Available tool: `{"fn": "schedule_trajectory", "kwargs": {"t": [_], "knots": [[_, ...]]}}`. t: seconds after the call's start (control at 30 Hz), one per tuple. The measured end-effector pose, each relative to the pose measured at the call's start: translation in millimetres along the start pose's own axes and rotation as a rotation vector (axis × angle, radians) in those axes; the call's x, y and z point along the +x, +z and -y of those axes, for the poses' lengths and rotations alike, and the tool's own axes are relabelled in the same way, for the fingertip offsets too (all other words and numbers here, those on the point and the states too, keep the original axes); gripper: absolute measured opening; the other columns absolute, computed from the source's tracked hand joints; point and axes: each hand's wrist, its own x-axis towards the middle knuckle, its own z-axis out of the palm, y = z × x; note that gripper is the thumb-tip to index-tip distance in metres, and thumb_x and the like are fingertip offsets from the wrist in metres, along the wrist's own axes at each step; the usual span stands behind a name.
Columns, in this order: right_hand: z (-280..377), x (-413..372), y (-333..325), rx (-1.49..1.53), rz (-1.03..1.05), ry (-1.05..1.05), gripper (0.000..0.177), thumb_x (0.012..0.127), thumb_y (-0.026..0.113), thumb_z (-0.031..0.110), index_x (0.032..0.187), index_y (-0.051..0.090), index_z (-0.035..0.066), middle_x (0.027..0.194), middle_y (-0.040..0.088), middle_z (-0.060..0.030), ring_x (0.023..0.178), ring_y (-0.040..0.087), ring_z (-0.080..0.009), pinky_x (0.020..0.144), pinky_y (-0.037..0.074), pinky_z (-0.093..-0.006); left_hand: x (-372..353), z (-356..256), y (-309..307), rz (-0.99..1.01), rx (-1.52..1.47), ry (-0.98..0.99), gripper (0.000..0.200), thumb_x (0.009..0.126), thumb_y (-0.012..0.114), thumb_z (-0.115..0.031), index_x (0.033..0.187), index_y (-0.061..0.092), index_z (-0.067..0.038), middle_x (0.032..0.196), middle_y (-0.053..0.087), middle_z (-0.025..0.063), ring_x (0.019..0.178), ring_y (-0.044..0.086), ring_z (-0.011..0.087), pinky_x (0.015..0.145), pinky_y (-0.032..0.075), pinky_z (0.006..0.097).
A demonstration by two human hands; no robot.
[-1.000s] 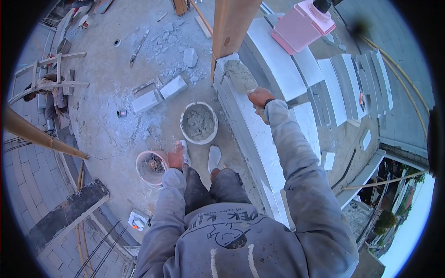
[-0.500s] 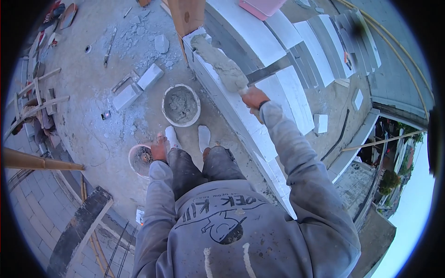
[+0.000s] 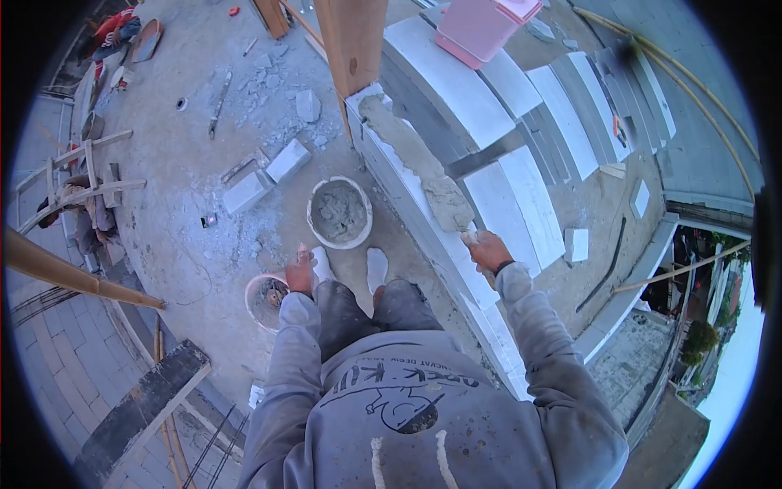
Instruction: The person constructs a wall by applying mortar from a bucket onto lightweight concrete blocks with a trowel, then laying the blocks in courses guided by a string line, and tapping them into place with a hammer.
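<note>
My right hand [image 3: 489, 250] grips a trowel, its blade hidden by or lost against the grey mortar. That mortar [image 3: 415, 163] lies in a long strip on top of the low white block wall [image 3: 444, 244], running from the wooden post down to the trowel. My left hand [image 3: 300, 270] hangs beside my knee with some fingers stretched out and nothing visible in it. Just below and left of it is a pinkish bucket [image 3: 251, 303] with dark contents. A round tub [image 3: 312, 213] of wet mortar stands in front of my feet.
White blocks [image 3: 505, 208] lie in rows beyond the wall, with a pink container [image 3: 464, 49] on top. Two loose blocks [image 3: 248, 191] and rubble [image 3: 269, 81] lie on the floor. A wooden post [image 3: 352, 49] rises at the wall's far end. Another person [image 3: 90, 208] is at far left.
My right hand has drawn the trowel along the wall top towards me, and the mortar strip reaches farther this way. The view has tilted up slightly; my left hand stays near the pinkish bucket.
</note>
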Motion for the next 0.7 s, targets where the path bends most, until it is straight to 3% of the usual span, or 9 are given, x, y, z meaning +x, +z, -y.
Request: {"fn": "schedule_trajectory", "kwargs": {"t": [0.07,0.17,0.23,0.3,0.43,0.5,0.57,0.63,0.7], "knots": [[25.8,-2.4,-7.5,0.068,-0.016,-0.041,0.048,0.088,0.045,0.042,0.092,0.058,-0.004,0.077,0.062,-0.021,0.053,0.062,-0.0286,0.055,0.051,-0.039,-2.3,-2.1,-5.5,-0.003,0.033,0.016,0.052,0.091,0.051,-0.042,0.097,0.061,0.009,0.087,0.064,0.0153,0.074,0.062,0.0214,0.066,0.049,0.0316],[73.9,32.3,-19.9,0.052,-0.016,-0.261,0.048,0.088,0.044,0.043,0.091,0.06,-0.003,0.078,0.063,-0.0214,0.057,0.063,-0.0299,0.057,0.051,-0.0397,-2.5,-1.0,-12.3,-0.016,0.078,0.026,0.049,0.091,0.052,-0.039,0.096,0.061,0.009,0.088,0.065,0.0166,0.074,0.063,0.0208,0.065,0.049,0.0316],[109.0,75.5,-27.1,0.067,0.058,-0.201,0.05,0.088,0.042,0.045,0.09,0.062,-0.001,0.088,0.064,-0.0216,0.07,0.064,-0.0343,0.066,0.05,-0.0428,1.6,9.3,-16.7,-0.036,0.142,0.049,0.048,0.091,0.052,-0.038,0.097,0.06,0.009,0.089,0.065,0.017,0.075,0.063,0.0209,0.065,0.049,0.0318],[140.0,120.7,-31.9,-0.142,-0.046,-0.381,0.053,0.087,0.043,0.048,0.085,0.062,-0.002,0.077,0.063,-0.0202,0.067,0.063,-0.0333,0.068,0.049,-0.0421,0.2,0.6,-17.6,-0.062,0.207,0.077,0.048,0.091,0.052,-0.037,0.097,0.06,0.01,0.09,0.065,0.0175,0.075,0.063,0.021,0.065,0.049,0.032],[191.0,166.3,-32.1,-0.349,-0.17,-0.434,0.056,0.088,0.04,0.048,0.088,0.065,-0.003,0.085,0.064,-0.0222,0.079,0.063,-0.0364,0.078,0.046,-0.0432,-22.6,-22.8,-7.5,-0.116,0.06,0.037,0.049,0.092,0.049,-0.04,0.097,0.062,0.007,0.087,0.066,0.0156,0.077,0.063,0.0216,0.071,0.048,0.0325],[204.1,180.8,-31.3,-0.401,-0.161,-0.443,0.055,0.09,0.038,0.045,0.092,0.064,-0.003,0.085,0.065,-0.0207,0.081,0.064,-0.0337,0.078,0.047,-0.0421,-27.7,-22.3,-14.1,-0.131,0.242,0.043,0.048,0.092,0.049,-0.04,0.093,0.063,0.005,0.085,0.066,0.0146,0.078,0.062,0.0208,0.073,0.047,0.0317],[227.4,155.9,-51.8,-0.433,0.002,-0.489,0.052,0.091,0.035,0.041,0.094,0.063,-0.003,0.085,0.065,-0.0199,0.08,0.064,-0.0323,0.079,0.047,-0.0408,-31.1,-18.0,-23.5,-0.145,0.299,0.034,0.047,0.092,0.049,-0.04,0.091,0.063,0.005,0.084,0.066,0.0145,0.078,0.062,0.021,0.072,0.047,0.0324],[238.4,163.1,-64.3,-0.825,0.101,-0.591,0.044,0.086,0.043,0.036,0.102,0.063,0.0,0.116,0.057,-0.0191,0.111,0.054,-0.0292,0.093,0.043,-0.0343,-33.8,-12.6,-29.0,-0.15,0.411,0.024,0.047,0.092,0.048,-0.04,0.087,0.064,0.004,0.082,0.066,0.0145,0.077,0.062,0.0214,0.072,0.046,0.0339],[237.3,154.7,-74.8,-0.758,0.128,-0.616,0.042,0.084,0.044,0.034,0.097,0.064,-0.001,0.111,0.06,-0.0186,0.107,0.056,-0.0292,0.091,0.045,-0.0338,-34.5,-3.1,-31.4,-0.167,0.355,0.004,0.047,0.092,0.048,-0.04,0.086,0.065,0.003,0.08,0.066,0.0141,0.076,0.062,0.0217,0.071,0.046,0.0343]]}}
